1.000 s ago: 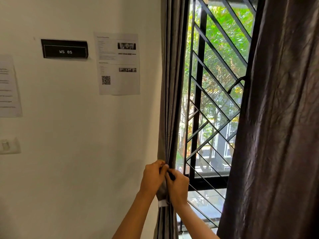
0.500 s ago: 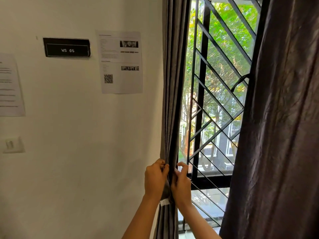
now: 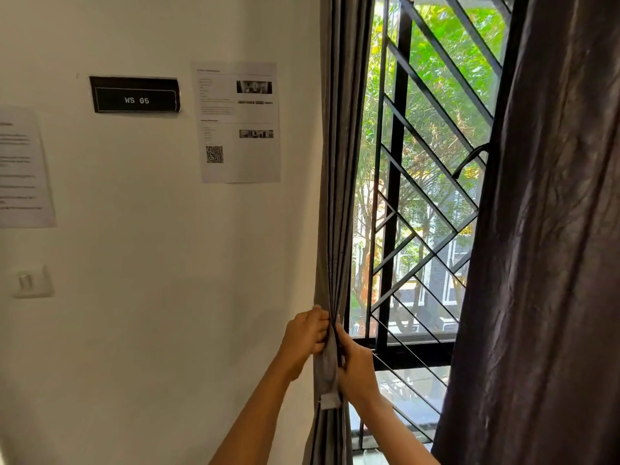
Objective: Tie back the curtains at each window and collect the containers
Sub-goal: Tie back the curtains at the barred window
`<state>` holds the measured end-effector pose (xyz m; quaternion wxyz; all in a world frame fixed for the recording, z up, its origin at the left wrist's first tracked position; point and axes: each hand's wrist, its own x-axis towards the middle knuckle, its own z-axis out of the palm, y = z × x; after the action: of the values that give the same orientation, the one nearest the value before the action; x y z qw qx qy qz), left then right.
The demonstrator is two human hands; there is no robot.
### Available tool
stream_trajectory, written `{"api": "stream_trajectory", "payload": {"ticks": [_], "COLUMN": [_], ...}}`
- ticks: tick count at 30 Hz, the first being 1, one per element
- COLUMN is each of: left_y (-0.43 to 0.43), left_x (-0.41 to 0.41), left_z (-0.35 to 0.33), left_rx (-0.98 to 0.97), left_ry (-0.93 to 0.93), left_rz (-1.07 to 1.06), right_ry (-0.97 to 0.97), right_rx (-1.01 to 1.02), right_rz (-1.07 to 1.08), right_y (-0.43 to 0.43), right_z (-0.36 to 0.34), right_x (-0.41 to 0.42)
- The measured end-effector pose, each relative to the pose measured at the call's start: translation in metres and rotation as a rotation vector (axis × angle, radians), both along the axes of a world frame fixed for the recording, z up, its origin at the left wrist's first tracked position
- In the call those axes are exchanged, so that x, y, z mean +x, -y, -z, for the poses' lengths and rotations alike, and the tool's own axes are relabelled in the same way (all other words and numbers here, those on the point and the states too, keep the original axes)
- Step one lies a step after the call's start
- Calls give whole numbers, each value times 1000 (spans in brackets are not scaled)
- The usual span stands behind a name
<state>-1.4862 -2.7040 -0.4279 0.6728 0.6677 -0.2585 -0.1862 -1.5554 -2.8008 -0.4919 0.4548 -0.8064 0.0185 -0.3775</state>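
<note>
Left side of window: the grey curtain (image 3: 335, 196) hangs gathered into a narrow bunch, just beside the white wall (image 3: 161, 297). Left hand (image 3: 307, 333) grips the bunch from the left, fingers curled onto the fabric. Right hand (image 3: 355, 360) pinches it from the right at about the same height. Grey tie-back strap (image 3: 327, 367) hangs between both hands, white tab (image 3: 330, 400) at its lower end. Dark curtain (image 3: 553, 229) covers the right side, with the black window grille (image 3: 426, 169) between the curtains. On the wall to the left: "WS 05" sign (image 3: 134, 94), QR-code sheet (image 3: 240, 122), light switch (image 3: 32, 280).
</note>
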Motion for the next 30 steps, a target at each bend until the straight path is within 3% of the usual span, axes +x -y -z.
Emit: {"api": "stream_trajectory", "payload": {"ticks": [3,6,13,18,23,27,30], "left_y": [-10,-13,-5,0,12,22,16], "left_x": [5,9,4,1,-18,-23,-18], "left_z": [-11,-16,2,9,33,53,58], "left_rx": [-92,-143,-126,-123,-43,198,138], "left_ry": [-307,-395,-212,-174,142,203,128], "left_rz": [227,238,147,161,-326,-284,-231], "right_ry": [19,-121,49,159,191,190,195], "right_rx": [187,97,102,533,484,489,431], "right_rz": [-86,-45,83,50,122,155,198], "right_y": [-1,7,11,8,9,14,20], "right_z": [-6,-2,16,4,-2,4,6], "right_x": [5,13,0,7,13,15,14]}}
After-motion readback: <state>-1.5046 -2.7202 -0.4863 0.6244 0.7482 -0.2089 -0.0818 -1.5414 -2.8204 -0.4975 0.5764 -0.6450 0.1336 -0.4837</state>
